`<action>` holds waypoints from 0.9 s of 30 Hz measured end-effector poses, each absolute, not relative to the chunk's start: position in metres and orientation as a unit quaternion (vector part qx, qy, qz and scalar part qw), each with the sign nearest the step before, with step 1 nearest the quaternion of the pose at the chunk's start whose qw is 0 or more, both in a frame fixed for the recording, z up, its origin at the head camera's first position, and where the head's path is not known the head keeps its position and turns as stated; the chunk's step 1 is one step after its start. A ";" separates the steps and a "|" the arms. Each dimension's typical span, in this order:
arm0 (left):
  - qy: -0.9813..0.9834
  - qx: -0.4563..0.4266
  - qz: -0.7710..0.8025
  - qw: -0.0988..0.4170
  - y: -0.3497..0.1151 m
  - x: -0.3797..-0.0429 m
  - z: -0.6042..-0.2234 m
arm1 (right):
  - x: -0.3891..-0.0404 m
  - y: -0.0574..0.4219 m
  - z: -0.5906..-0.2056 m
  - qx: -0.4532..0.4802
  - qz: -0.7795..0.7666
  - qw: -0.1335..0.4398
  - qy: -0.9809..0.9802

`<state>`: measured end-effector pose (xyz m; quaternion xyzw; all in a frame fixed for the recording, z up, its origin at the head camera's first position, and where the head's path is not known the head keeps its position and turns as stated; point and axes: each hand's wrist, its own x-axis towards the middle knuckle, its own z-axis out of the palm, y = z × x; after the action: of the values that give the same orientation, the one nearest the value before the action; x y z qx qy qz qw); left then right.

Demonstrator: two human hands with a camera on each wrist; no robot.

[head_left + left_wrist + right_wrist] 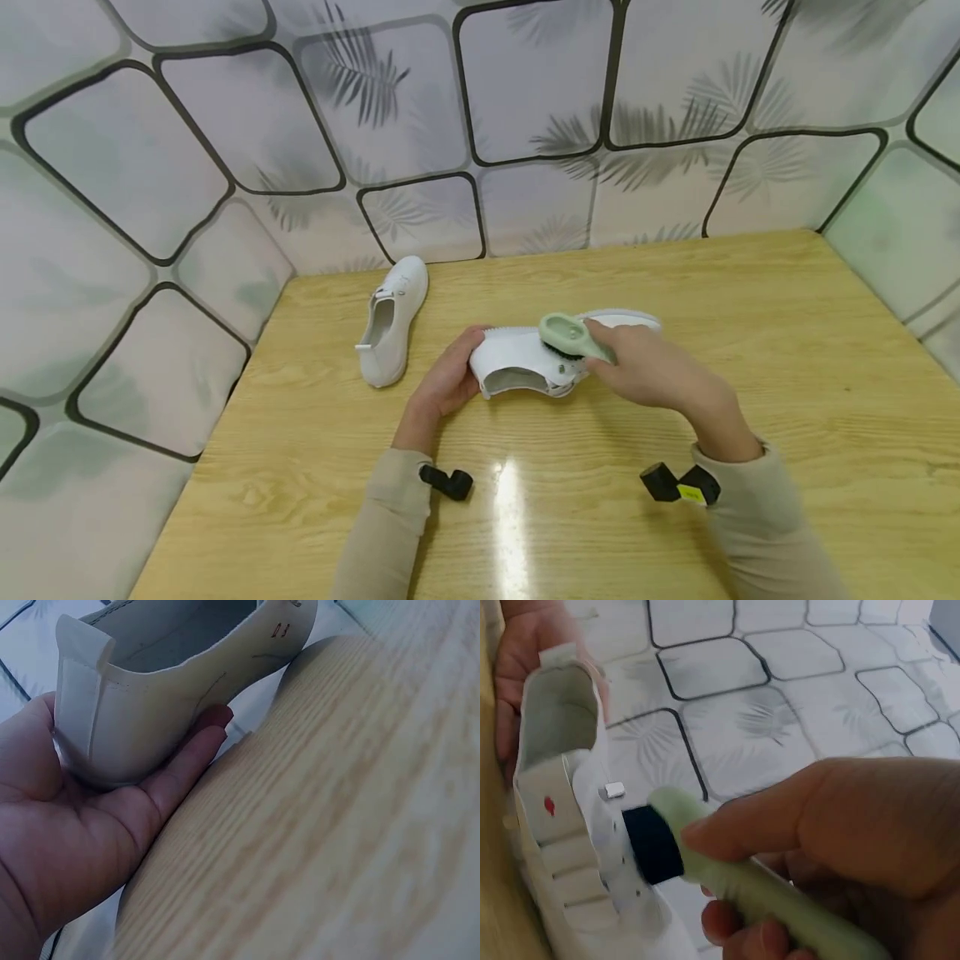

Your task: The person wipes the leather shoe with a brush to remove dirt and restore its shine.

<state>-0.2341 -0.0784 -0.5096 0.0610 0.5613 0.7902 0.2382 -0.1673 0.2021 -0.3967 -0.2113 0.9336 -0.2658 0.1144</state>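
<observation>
A white shoe point(517, 350) is held on its side above the wooden table, its opening facing the person. At the heel, my left hand point(452, 375) grips it, with the thumb on one side and fingers under the other, as the left wrist view shows of the heel point(120, 712). My right hand point(648, 367) holds a pale green brush point(566, 333) by its handle. In the right wrist view the brush's dark bristles point(652, 844) touch the shoe's upper point(592, 847) near the eyelets. Part of the toe is hidden behind the right hand in the head view.
Another white shoe point(393, 321) stands on the table point(300, 492) to the left, toe toward the back wall. Patterned panels point(540, 200) with dark outlines and leaf prints border the table at the back and sides. Black devices point(447, 482) sit at both wrists.
</observation>
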 end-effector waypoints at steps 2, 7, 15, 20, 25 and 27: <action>0.564 0.067 0.786 0.243 -0.077 -0.235 -0.509 | -0.167 0.207 -0.396 -0.195 -0.253 0.101 0.942; 0.568 0.058 0.784 0.242 -0.077 -0.236 -0.509 | -0.172 0.200 -0.402 -0.174 -0.238 0.061 0.954; 0.570 0.075 0.783 0.235 -0.076 -0.234 -0.510 | -0.167 0.200 -0.400 -0.202 -0.258 0.099 0.939; 0.564 0.074 0.788 0.235 -0.075 -0.235 -0.510 | -0.169 0.206 -0.401 -0.178 -0.235 0.058 0.954; 0.554 0.071 0.796 0.232 -0.078 -0.233 -0.509 | -0.170 0.185 -0.407 -0.215 -0.238 0.085 0.943; 0.555 0.073 0.795 0.235 -0.079 -0.233 -0.509 | -0.167 0.183 -0.406 -0.229 -0.254 0.110 0.933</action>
<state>-0.2329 -0.0786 -0.5093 0.0728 0.5546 0.7950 0.2347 -0.1672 0.1825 -0.4060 -0.2294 0.9332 -0.2536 0.1101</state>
